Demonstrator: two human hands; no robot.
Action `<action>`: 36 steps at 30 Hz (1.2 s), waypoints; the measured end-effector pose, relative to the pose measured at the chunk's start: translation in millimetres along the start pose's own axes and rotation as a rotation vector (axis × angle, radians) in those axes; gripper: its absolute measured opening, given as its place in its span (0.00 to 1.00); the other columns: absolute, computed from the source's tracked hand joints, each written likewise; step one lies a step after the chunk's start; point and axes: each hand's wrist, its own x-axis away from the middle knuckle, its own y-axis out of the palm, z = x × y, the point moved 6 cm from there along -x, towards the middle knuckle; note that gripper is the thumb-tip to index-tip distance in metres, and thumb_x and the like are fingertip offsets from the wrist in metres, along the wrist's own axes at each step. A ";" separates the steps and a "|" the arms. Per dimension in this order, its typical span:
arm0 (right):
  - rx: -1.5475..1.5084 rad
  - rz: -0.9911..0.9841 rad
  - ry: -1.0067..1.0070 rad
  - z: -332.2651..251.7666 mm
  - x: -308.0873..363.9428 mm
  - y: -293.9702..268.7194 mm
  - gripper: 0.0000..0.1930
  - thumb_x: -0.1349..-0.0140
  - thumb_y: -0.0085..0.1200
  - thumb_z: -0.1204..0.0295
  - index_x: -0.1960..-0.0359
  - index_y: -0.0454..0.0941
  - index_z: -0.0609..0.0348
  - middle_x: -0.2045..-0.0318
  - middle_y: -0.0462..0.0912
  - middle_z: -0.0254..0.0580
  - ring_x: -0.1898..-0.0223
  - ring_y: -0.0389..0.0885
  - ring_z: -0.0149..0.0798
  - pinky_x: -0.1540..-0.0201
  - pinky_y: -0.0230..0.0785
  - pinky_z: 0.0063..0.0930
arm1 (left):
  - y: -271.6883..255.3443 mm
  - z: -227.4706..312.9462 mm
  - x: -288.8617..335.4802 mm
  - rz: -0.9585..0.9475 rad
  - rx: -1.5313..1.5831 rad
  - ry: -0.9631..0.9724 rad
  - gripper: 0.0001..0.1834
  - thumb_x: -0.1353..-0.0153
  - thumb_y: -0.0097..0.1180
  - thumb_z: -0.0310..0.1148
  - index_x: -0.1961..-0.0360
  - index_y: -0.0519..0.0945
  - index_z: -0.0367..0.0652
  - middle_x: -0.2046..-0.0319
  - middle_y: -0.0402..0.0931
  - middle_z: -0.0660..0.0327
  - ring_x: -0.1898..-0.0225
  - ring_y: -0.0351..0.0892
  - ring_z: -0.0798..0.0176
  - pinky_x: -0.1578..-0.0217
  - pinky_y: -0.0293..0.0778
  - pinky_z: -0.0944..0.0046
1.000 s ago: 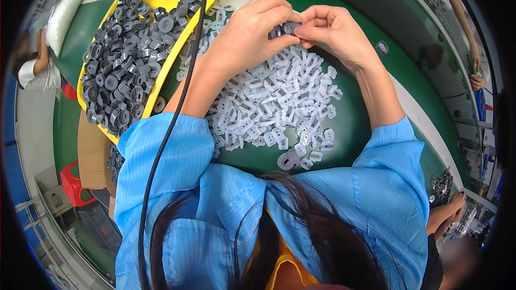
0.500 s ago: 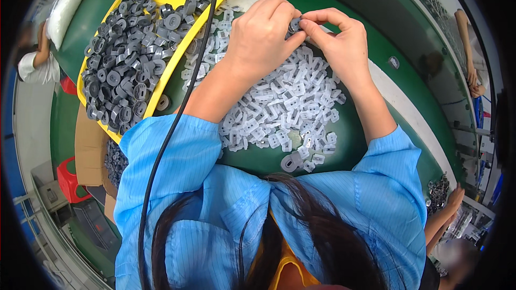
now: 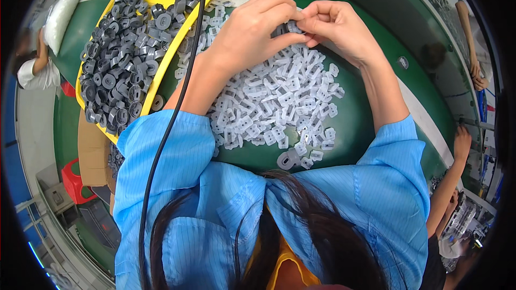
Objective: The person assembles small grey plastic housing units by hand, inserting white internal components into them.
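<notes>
A small dark grey plastic part (image 3: 293,27) is pinched between my two hands above the far edge of a pile of translucent white plastic clips (image 3: 277,104). My left hand (image 3: 257,31) grips it from the left with thumb and fingers. From the right, my right hand (image 3: 337,26) closes on it, fingertips meeting those of the left. Fingers cover most of the part, so its exact shape is hidden. Left of the pile, a yellow tray (image 3: 173,53) holds many dark grey round plastic parts (image 3: 121,70).
A grey round piece (image 3: 288,159) lies at the pile's near edge, another (image 3: 157,102) beside the tray. A black cable (image 3: 180,99) hangs across the left side. A cardboard box (image 3: 92,153) stands below the tray. Other people's arms (image 3: 454,166) show at right.
My right hand has curled its fingers in more tightly around the grey part. The view has shifted slightly. At right, another person's arm has reached farther forward.
</notes>
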 end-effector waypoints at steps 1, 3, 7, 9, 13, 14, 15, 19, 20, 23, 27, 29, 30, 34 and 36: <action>-0.008 -0.070 0.000 -4.0 1.0 4.3 0.08 0.44 0.56 0.75 0.64 0.78 0.67 0.72 0.81 0.38 0.72 0.80 0.26 0.67 0.74 0.17 | -1.1 -0.8 -0.3 -0.002 0.000 0.002 0.18 0.58 0.70 0.32 0.65 0.79 0.40 0.65 0.77 0.58 0.64 0.78 0.57 0.64 0.76 0.64; -0.017 -0.138 -0.001 -7.5 -1.2 7.6 0.09 0.44 0.56 0.75 0.64 0.78 0.67 0.73 0.81 0.38 0.73 0.79 0.26 0.67 0.73 0.16 | 0.4 -0.1 -1.2 -0.053 0.051 0.020 0.18 0.58 0.70 0.31 0.64 0.80 0.40 0.64 0.77 0.59 0.64 0.79 0.57 0.64 0.76 0.64; 0.174 -0.053 -0.090 -6.5 -4.8 12.3 0.10 0.45 0.57 0.74 0.63 0.77 0.66 0.73 0.81 0.36 0.72 0.77 0.25 0.66 0.70 0.17 | 1.7 0.1 -2.3 -0.054 0.023 0.013 0.17 0.57 0.70 0.28 0.64 0.79 0.40 0.64 0.77 0.60 0.65 0.78 0.59 0.65 0.76 0.65; 0.244 0.030 -0.163 -3.8 -6.8 8.5 0.11 0.45 0.58 0.73 0.62 0.77 0.66 0.73 0.81 0.36 0.72 0.77 0.25 0.66 0.69 0.18 | -2.1 -8.0 -1.3 0.021 0.040 -0.114 0.17 0.57 0.67 0.26 0.63 0.78 0.42 0.65 0.74 0.60 0.63 0.76 0.55 0.63 0.74 0.62; 0.400 0.347 -0.173 12.8 -21.5 -36.3 0.12 0.44 0.59 0.68 0.61 0.79 0.61 0.70 0.83 0.39 0.69 0.79 0.30 0.63 0.70 0.24 | -1.1 -18.5 5.5 0.077 -0.008 -0.261 0.17 0.53 0.65 0.22 0.60 0.78 0.39 0.63 0.75 0.60 0.67 0.76 0.63 0.67 0.74 0.69; 0.503 0.418 -0.172 22.1 -24.7 -50.4 0.12 0.44 0.58 0.68 0.61 0.79 0.60 0.70 0.83 0.40 0.69 0.80 0.32 0.62 0.71 0.25 | 0.1 -20.8 6.7 0.076 -0.005 -0.264 0.17 0.53 0.65 0.22 0.60 0.78 0.39 0.63 0.75 0.60 0.67 0.76 0.63 0.67 0.74 0.69; 0.606 0.487 -0.169 29.7 -26.1 -62.2 0.12 0.44 0.58 0.68 0.60 0.79 0.59 0.69 0.84 0.41 0.68 0.81 0.35 0.62 0.71 0.27 | 1.3 -25.1 8.9 0.059 -0.033 -0.288 0.16 0.53 0.64 0.22 0.60 0.78 0.39 0.63 0.74 0.59 0.65 0.76 0.59 0.65 0.74 0.65; 1.077 0.652 -0.591 -7.2 -1.8 -51.6 0.10 0.45 0.58 0.71 0.61 0.79 0.57 0.69 0.79 0.36 0.69 0.76 0.31 0.64 0.70 0.26 | 6.6 -31.4 12.5 -0.101 0.014 -0.374 0.13 0.51 0.61 0.23 0.62 0.78 0.38 0.62 0.76 0.56 0.62 0.78 0.52 0.62 0.75 0.60; 1.035 0.558 -0.591 -12.8 -3.9 -43.7 0.09 0.45 0.58 0.72 0.62 0.79 0.58 0.68 0.78 0.37 0.69 0.77 0.34 0.65 0.70 0.27 | 6.1 -33.4 12.7 -0.099 0.014 -0.378 0.13 0.51 0.61 0.23 0.62 0.78 0.38 0.62 0.76 0.56 0.62 0.78 0.52 0.62 0.75 0.60; 0.708 0.050 -0.405 -13.5 -2.9 3.2 0.07 0.48 0.57 0.75 0.66 0.80 0.59 0.68 0.78 0.42 0.58 0.77 0.44 0.55 0.69 0.35 | 4.7 -40.6 14.8 -0.118 0.048 -0.464 0.13 0.50 0.60 0.24 0.61 0.79 0.37 0.61 0.77 0.53 0.63 0.79 0.51 0.60 0.75 0.59; 0.944 -0.053 -0.544 -11.7 9.8 29.4 0.06 0.47 0.56 0.76 0.67 0.80 0.60 0.64 0.78 0.42 0.55 0.75 0.45 0.53 0.68 0.34 | 9.1 -42.6 19.1 -0.130 0.012 -0.475 0.14 0.47 0.60 0.26 0.58 0.79 0.38 0.59 0.78 0.56 0.62 0.80 0.58 0.62 0.75 0.64; 0.954 -0.046 -0.339 -8.0 7.0 19.6 0.05 0.47 0.56 0.76 0.68 0.79 0.61 0.66 0.78 0.43 0.59 0.76 0.46 0.56 0.69 0.35 | 11.7 -40.5 19.7 -0.078 0.016 -0.451 0.14 0.47 0.60 0.26 0.58 0.79 0.38 0.60 0.78 0.55 0.62 0.80 0.56 0.61 0.75 0.63; 0.901 -0.052 -0.295 -9.9 7.5 19.0 0.04 0.48 0.56 0.76 0.70 0.78 0.61 0.73 0.77 0.43 0.67 0.78 0.45 0.62 0.70 0.34 | 12.7 -39.3 19.9 -0.091 -0.042 -0.442 0.14 0.49 0.60 0.25 0.59 0.79 0.36 0.60 0.77 0.53 0.60 0.78 0.52 0.58 0.74 0.59; 0.791 0.037 -0.155 -0.7 2.2 1.4 0.07 0.49 0.58 0.75 0.68 0.78 0.61 0.78 0.77 0.39 0.73 0.79 0.37 0.67 0.71 0.30 | 16.7 -36.1 16.0 -0.149 -0.096 -0.458 0.14 0.50 0.60 0.26 0.61 0.79 0.34 0.60 0.76 0.50 0.57 0.76 0.47 0.55 0.72 0.56; 0.413 0.060 -0.144 8.5 -2.9 -8.6 0.08 0.47 0.61 0.74 0.66 0.80 0.62 0.77 0.79 0.35 0.73 0.78 0.27 0.69 0.71 0.22 | 11.3 -35.2 14.0 -0.106 -0.033 -0.500 0.13 0.49 0.60 0.27 0.61 0.80 0.35 0.61 0.77 0.50 0.61 0.78 0.47 0.58 0.74 0.57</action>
